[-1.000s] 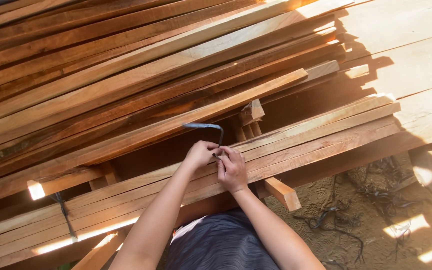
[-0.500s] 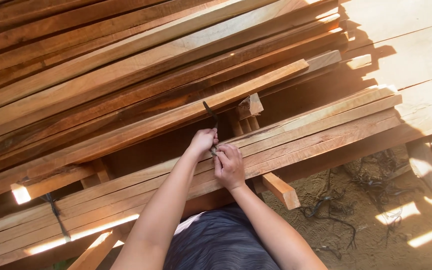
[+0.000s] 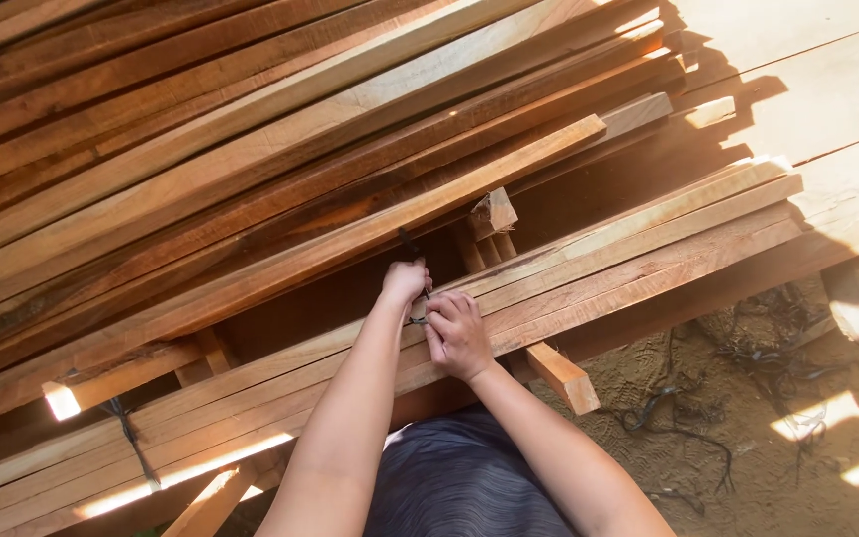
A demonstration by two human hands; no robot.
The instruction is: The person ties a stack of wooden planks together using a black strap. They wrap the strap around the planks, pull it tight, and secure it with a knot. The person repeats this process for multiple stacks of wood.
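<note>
the left hand (image 3: pixel 405 281) and right hand (image 3: pixel 457 333) meet side by side on the near planks (image 3: pixel 599 268), with a thin strap (image 3: pixel 411 245), possibly wire, rising between them toward the long plank (image 3: pixel 350 239) behind. the big lumber stack (image 3: pixel 201 129) lies farther back and left. a short block (image 3: pixel 562 377) juts out right of the right hand, above the dirt ground (image 3: pixel 748 428) at lower right.

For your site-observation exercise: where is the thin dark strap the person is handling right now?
In the head view, the thin dark strap sits near the centre, rising from the left hand beside the right hand, over the front row of planks.
</note>
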